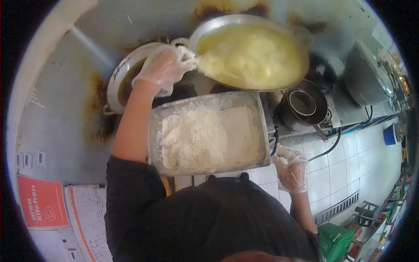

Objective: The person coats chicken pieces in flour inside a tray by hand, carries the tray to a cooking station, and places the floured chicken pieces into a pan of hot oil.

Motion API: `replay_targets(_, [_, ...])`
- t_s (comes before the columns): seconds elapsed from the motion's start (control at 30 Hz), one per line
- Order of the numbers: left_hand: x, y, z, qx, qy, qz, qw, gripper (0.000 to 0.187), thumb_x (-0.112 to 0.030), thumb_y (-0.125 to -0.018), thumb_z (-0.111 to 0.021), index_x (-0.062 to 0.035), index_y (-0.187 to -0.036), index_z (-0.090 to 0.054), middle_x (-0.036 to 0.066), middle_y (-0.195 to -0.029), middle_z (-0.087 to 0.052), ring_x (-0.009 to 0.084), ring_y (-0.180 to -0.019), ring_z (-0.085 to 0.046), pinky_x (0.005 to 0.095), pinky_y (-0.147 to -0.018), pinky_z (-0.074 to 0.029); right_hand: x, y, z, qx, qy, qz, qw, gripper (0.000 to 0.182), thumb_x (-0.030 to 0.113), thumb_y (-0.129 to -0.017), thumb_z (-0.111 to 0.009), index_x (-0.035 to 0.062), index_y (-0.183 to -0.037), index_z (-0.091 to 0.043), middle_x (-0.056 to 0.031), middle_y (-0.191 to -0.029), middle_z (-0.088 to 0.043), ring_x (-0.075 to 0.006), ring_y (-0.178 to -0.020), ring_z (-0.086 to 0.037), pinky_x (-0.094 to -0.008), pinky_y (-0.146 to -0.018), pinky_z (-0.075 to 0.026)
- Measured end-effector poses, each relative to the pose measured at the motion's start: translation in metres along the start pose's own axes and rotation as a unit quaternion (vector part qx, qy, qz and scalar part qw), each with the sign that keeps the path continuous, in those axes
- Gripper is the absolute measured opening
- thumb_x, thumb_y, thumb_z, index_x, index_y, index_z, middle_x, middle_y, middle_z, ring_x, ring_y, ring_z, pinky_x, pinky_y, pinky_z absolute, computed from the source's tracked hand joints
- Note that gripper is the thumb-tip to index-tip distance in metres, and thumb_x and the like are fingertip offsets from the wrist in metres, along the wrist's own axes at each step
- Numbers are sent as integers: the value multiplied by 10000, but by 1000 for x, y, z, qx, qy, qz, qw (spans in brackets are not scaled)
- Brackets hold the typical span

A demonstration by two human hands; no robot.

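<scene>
My left hand [163,70], in a clear plastic glove, grips the rim of a large round metal bowl [301,37] filled with pale yellow batter [248,56]. The bowl is tilted toward me above a rectangular metal tray [259,126] that holds white flour [196,137]. My right hand [290,170], also gloved, hangs off the tray's right corner with its fingers loosely curled and nothing in it. My dark sleeve and torso fill the lower middle of the view.
A round metal pan [120,81] sits behind my left hand. To the right stand a dark wok [305,105] on a burner and a metal container [369,76]. Below lie a white tiled floor [345,166], a green crate [336,240] and an orange sign [41,203].
</scene>
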State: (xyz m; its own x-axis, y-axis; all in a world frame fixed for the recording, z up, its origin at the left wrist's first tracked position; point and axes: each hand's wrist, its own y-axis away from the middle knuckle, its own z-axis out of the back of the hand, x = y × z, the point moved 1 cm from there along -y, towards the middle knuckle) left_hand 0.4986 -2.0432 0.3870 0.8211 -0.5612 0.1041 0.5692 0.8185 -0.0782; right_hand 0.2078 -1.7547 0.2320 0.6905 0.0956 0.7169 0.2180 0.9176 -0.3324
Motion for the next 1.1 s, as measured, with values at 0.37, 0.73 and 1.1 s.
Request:
replay_targets(0.37, [116,183,-332,222,285,226,905,634,-511,-754,-709,31,-1078,-651,269,-1074,-648,364,-986,-646,403,-886,-496,69,-27,-141,316,149,110,930,518,412,-864,-601,69,-1251,-586,-196,-1272,-584,-361,-1110,-578,-428,-984,-439])
replay_targets(0.73, [105,187,-368,246,95,199,944,489,-351,-754,-684,-2,-1096,-681,210,-1161,-655,335,-1068,-645,425,-928,-503,59,-57,-370,402,294,197,845,981,629,-762,-618,-11,-1445,-327,-274,-1468,-358,-356,-1384,-335,-415,-1104,-335])
replay_targets(1.1, [104,192,-314,222,435,336,806,346,-269,-711,-720,29,-884,-688,202,-922,-692,311,-831,-688,423,-696,-539,16,-117,-425,576,276,0,770,738,609,-689,-726,101,-1217,-638,-169,-1228,-627,-289,-1117,-607,-422,-967,-466])
